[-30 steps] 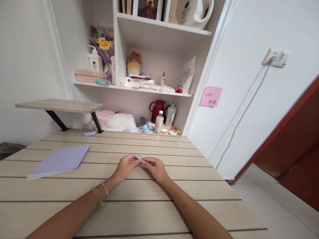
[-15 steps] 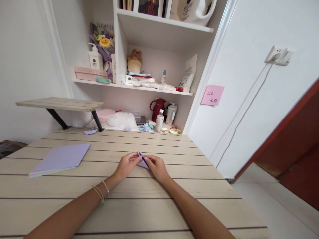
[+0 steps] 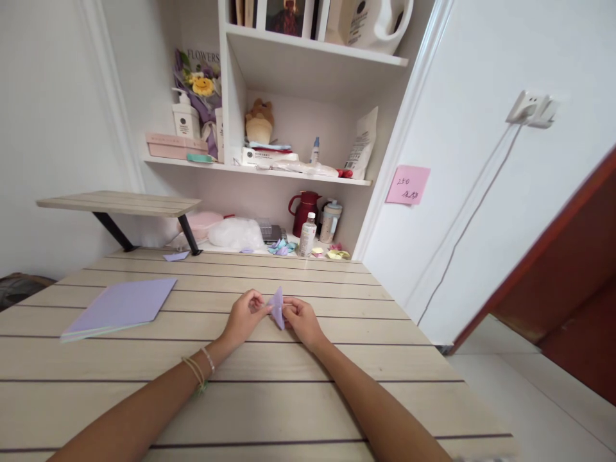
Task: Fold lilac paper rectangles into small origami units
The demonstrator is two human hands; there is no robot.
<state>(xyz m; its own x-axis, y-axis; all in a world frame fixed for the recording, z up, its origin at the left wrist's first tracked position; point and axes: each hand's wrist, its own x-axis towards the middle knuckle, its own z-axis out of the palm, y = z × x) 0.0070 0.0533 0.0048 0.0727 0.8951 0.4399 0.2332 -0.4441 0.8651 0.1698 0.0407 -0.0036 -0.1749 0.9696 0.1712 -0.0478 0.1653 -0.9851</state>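
A small folded piece of lilac paper stands upright between my two hands, a little above the wooden table. My left hand pinches its left side with closed fingers. My right hand pinches its right side in the same way. Thin bracelets circle my left wrist. A stack of lilac paper sheets lies flat on the table to the left of my hands.
A raised wooden shelf on black brackets stands at the back left. The wall shelves behind hold a red jug, a small bottle, several folded paper pieces and a plastic bag. A pink note sticks on the right wall.
The folded paper lay low under my fingertips a second ago. Both hands have raised it and turned it upright, so its face now shows.
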